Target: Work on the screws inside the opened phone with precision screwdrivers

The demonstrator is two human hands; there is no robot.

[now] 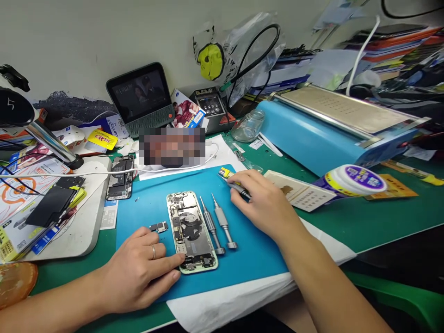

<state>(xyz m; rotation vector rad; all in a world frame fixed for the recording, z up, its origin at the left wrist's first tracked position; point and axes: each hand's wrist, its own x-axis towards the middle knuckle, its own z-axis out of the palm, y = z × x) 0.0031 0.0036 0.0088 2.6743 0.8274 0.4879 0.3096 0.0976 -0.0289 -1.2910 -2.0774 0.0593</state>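
An opened phone (192, 231) with a pale green frame lies on the blue mat (256, 263), its inner parts showing. My left hand (140, 266) rests at its lower left, index finger stretched onto the phone's edge and holding nothing. Just above that hand lies a small loose circuit board (159, 227). Beyond the phone, my right hand (258, 199) has its fingers closed round a grey-handled tool (239, 188) with a yellow label at its far end; its exact kind is unclear. Two grey screwdrivers, one (212, 226) nearer the phone and another (224, 221), lie side by side.
Another opened phone (120, 176) lies at the mat's upper left, near a white board (83, 231) with boxes. A white cable (86, 173) crosses behind the mat. At right are a blue machine (312, 143), a glass jar (249, 126) and a white-lidded tub (359, 179).
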